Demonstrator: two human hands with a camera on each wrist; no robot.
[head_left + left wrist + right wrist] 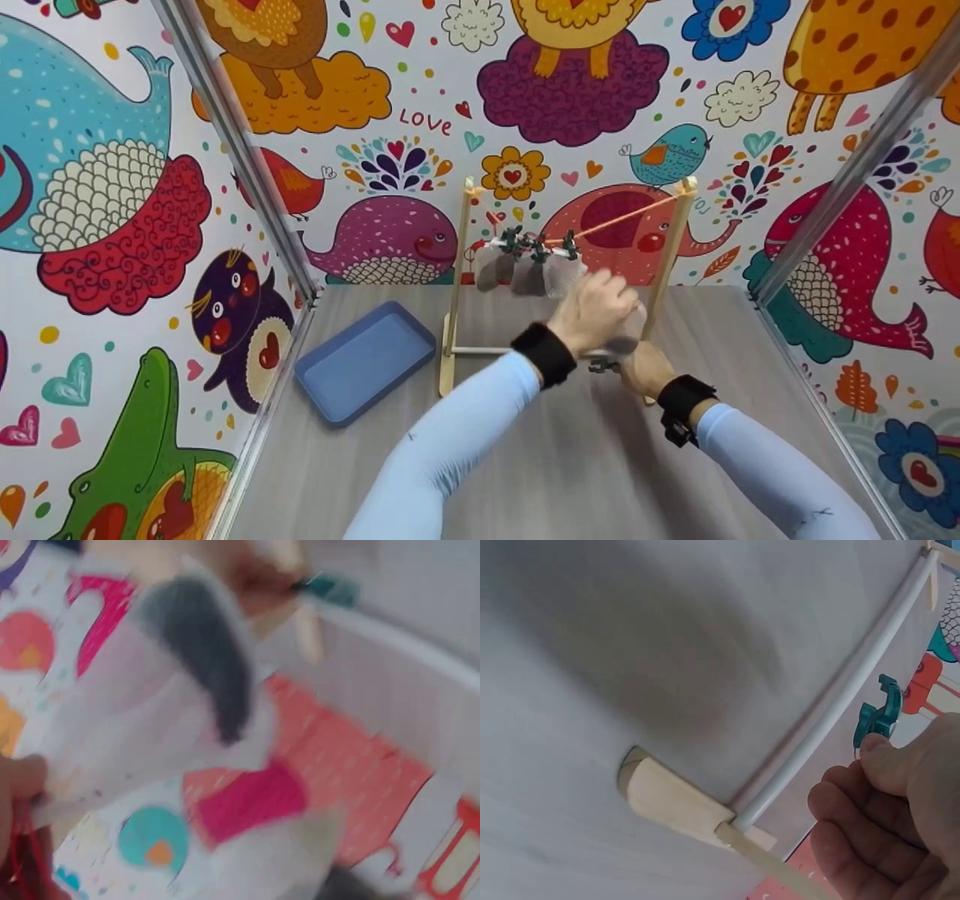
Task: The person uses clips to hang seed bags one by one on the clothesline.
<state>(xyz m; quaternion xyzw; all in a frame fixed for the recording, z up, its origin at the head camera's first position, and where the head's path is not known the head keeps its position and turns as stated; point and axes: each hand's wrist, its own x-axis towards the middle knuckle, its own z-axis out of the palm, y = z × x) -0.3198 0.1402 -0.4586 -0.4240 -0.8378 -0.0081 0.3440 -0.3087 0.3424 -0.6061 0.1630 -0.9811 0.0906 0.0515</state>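
Observation:
My left hand point(596, 311) pinches a whitish see-through drawstring pouch point(127, 727) by its top, where red cords show. A dark patch, perhaps something inside, shows through the pouch. Just below, my right hand point(646, 369) holds a small dark green clip point(877, 716) between thumb and forefinger. To the left, several similar pouches point(529, 276) hang by dark green clips point(538, 247) from an orange cord point(622, 216), which sags between two wooden posts. The left wrist view is blurred.
The wooden stand's right post point(673, 240) rises just behind my hands. A white rod point(480, 350) joins the stand's feet low down. On the table point(510, 465), left of the stand, lies a blue tray point(364, 364). Printed walls and metal frame bars enclose the table.

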